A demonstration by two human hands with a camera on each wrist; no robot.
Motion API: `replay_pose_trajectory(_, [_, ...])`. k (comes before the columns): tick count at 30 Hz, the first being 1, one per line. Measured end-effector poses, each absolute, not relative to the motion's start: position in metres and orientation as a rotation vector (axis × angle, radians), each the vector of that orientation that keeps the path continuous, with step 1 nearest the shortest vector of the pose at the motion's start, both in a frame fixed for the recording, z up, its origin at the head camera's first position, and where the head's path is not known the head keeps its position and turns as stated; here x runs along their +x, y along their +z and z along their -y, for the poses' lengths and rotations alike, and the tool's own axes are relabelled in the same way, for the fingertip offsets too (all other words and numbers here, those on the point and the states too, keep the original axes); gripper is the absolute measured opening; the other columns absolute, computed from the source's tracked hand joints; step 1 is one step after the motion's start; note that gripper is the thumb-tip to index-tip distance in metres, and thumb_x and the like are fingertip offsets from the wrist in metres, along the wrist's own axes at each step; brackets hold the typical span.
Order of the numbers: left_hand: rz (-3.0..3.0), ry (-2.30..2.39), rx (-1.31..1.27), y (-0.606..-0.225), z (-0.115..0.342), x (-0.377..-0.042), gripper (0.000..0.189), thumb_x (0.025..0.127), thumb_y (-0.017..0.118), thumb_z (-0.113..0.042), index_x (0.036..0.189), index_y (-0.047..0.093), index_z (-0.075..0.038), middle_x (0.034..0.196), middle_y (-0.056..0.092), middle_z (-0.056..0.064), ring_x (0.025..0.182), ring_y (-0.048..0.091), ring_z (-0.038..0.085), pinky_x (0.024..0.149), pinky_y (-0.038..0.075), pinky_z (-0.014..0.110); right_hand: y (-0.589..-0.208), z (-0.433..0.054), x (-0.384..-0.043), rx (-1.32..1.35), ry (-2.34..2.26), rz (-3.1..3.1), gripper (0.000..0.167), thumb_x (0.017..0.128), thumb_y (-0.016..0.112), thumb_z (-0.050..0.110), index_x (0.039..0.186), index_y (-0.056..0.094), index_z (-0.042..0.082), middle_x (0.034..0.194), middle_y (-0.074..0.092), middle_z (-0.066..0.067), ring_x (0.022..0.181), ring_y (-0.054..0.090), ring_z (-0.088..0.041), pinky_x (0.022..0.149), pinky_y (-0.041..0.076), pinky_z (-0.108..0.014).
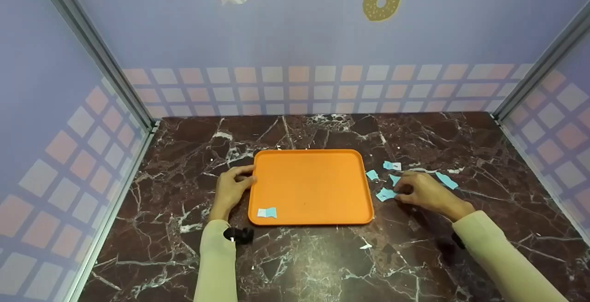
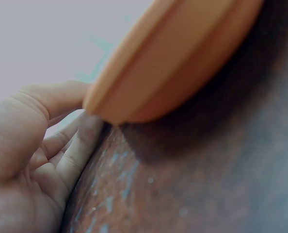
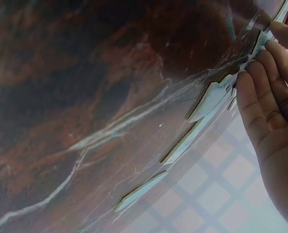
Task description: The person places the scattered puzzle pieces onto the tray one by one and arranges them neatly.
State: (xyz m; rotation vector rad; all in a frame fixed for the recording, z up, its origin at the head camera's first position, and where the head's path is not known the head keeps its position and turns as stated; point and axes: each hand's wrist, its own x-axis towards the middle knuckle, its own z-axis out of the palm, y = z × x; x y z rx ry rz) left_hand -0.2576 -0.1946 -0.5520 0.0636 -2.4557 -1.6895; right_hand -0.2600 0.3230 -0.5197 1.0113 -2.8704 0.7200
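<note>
An orange tray point(image 1: 311, 186) lies on the marble-patterned tabletop. My left hand point(image 1: 229, 190) holds its left edge, the thumb point(image 2: 61, 97) at the rim and the other fingers low against the side. One white and light-blue cardboard piece point(image 1: 267, 212) is in the tray's lower left corner. Right of the tray, my right hand point(image 1: 421, 192) pinches a jagged light-blue cardboard piece point(image 1: 385, 194) at its right end, between thumb and forefinger. Other such pieces lie around that hand: a small piece point(image 1: 372, 175), a blue and white piece point(image 1: 392, 166) and a long piece point(image 1: 446, 180).
A small white scrap point(image 1: 366, 246) lies on the table below the tray's right corner. Patterned lilac panels enclose the table at the back point(image 1: 304, 30), left point(image 1: 46, 131) and right point(image 1: 564, 122), joined by grey metal posts.
</note>
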Motion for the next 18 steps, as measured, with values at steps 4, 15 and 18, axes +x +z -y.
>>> replay_pose_trajectory(4, [2.456, -1.690, 0.072, -0.5516, 0.1942, -0.2576, 0.031, 0.092, 0.083, -0.002, 0.123, 0.080, -0.002, 0.114, 0.073, 0.015, 0.095, 0.072, 0.028, 0.072, 0.054, 0.019, -0.5209, -0.3236, -0.2609, 0.996, 0.732, 2.864, 0.011, 0.086, 0.087, 0.005, 0.093, 0.080, 0.010, 0.092, 0.068, 0.003, 0.078, 0.064, -0.016, 0.069, 0.056, -0.038])
replay_pose_trajectory(15, [2.477, -1.686, 0.092, -0.5507, 0.1948, -0.2565, 0.032, 0.093, 0.082, -0.004, 0.125, 0.079, -0.004, 0.116, 0.073, 0.012, 0.097, 0.071, 0.027, 0.073, 0.053, 0.020, -0.5208, -0.3252, -0.2588, 0.901, 0.822, 2.872, 0.013, 0.086, 0.086, 0.003, 0.093, 0.077, 0.009, 0.089, 0.067, 0.003, 0.076, 0.065, -0.014, 0.069, 0.056, -0.036])
replay_pose_trajectory(18, [2.482, -1.683, 0.093, -0.5510, 0.1950, -0.2567, 0.032, 0.093, 0.082, -0.005, 0.125, 0.079, -0.004, 0.116, 0.073, 0.012, 0.097, 0.071, 0.027, 0.073, 0.053, 0.020, -0.5184, -0.3236, -0.2571, 0.874, 0.859, 2.870, 0.012, 0.087, 0.086, 0.004, 0.094, 0.077, 0.010, 0.090, 0.067, 0.003, 0.078, 0.064, -0.015, 0.071, 0.056, -0.035])
